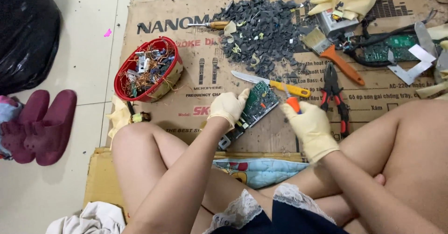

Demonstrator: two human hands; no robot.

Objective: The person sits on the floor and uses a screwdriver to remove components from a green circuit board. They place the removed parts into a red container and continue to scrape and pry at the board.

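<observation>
I sit cross-legged on flattened cardboard [186, 75]. My left hand [227, 107], in a pale yellow glove, grips the edge of a green circuit board [257, 103] tilted up off the cardboard. My right hand [310, 124], gloved the same way, is closed around an orange-handled tool [292, 103] whose tip points at the board's right side. A knife with a yellow handle [273, 83] lies just beyond the board.
A red bowl [125, 70] of copper wire and parts sits at left. A pile of dark plastic fragments [261, 28], a screwdriver [207, 25], a brush [332, 53], red-handled pliers [335, 94], another board [389, 47] and a spare glove [350, 0] lie beyond. Slippers [39, 124] rest on the tile floor.
</observation>
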